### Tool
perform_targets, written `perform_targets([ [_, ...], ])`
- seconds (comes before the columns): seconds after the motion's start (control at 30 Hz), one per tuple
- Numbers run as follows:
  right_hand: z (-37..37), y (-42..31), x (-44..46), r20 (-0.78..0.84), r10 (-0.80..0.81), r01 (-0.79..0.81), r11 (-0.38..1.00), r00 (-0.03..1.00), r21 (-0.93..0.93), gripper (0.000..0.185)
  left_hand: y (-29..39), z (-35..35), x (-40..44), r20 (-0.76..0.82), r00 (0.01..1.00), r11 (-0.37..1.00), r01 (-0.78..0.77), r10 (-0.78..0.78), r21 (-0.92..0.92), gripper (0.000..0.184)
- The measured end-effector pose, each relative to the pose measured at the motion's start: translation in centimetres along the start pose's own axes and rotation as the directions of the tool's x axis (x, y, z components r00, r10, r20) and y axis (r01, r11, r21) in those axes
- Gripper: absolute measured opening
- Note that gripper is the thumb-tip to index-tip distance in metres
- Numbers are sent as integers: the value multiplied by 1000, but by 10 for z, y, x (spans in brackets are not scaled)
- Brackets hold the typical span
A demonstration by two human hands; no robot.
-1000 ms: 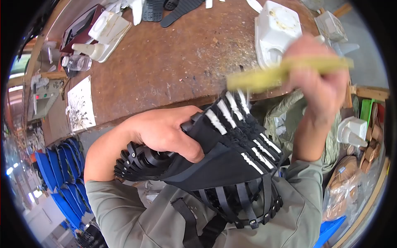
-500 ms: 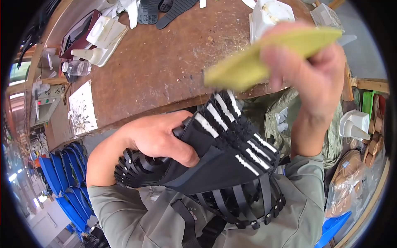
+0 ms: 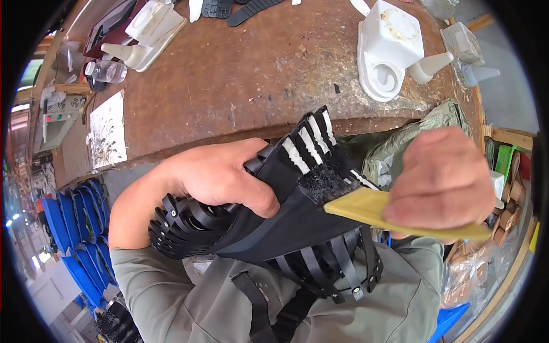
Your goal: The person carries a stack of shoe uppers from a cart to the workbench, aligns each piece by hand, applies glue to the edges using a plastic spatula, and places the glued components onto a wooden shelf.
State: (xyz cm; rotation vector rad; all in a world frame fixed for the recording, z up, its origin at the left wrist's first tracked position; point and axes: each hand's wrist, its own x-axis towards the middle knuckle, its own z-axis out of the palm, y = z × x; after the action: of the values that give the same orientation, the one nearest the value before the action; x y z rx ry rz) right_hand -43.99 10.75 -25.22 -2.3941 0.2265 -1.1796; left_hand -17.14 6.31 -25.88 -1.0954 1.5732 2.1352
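A black strappy piece (image 3: 269,228) with white stripes, perhaps a shoe upper, lies across my front below the table edge. My left hand (image 3: 229,177) grips its upper left part, thumb on top and the other fingers hidden beneath. In my right hand (image 3: 443,183) is a flat yellow tool (image 3: 366,208), its pointed end over the black piece beside a rough black patch and the striped bands. Some of the lower white stripes are hidden behind the tool and hand. More black strapping with metal studs hangs by my left forearm.
White containers with cone-shaped parts stand on the brown table (image 3: 229,74) at left and right (image 3: 394,34). A clear bottle (image 3: 108,71) and stained paper (image 3: 107,131) are at left. Blue pieces (image 3: 66,220) hang lower left; a green cloth or bag (image 3: 423,128) is at right.
My right hand and the yellow tool have come down from above the table edge onto the black piece. My left hand keeps its hold.
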Motion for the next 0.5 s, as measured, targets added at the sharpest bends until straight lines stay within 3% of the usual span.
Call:
perform_targets([
  [0.07,2,12,5,-25,-87,84,993,996,-85,16,-1,0,0,25,999,1000,-22,22,-1,34],
  [0.13,9,24,15,-125,-64,47,989,990,-137,15,-6,0,4,76,995,997,-53,57,-53,35],
  [0.23,11,33,25,-321,152,-165,986,935,-15,16,-4,0,-2,87,995,996,-48,54,-73,36],
  [0.37,1,32,15,-387,258,-214,965,885,153,17,-14,-7,-5,165,973,985,-171,164,27,35],
  [0.4,2,32,15,-323,248,-212,967,913,144,17,-16,-9,-6,161,976,987,-157,148,44,35],
  [0.5,4,22,24,-327,682,-529,721,654,447,15,-20,-8,-4,181,973,989,-146,141,13,36],
])
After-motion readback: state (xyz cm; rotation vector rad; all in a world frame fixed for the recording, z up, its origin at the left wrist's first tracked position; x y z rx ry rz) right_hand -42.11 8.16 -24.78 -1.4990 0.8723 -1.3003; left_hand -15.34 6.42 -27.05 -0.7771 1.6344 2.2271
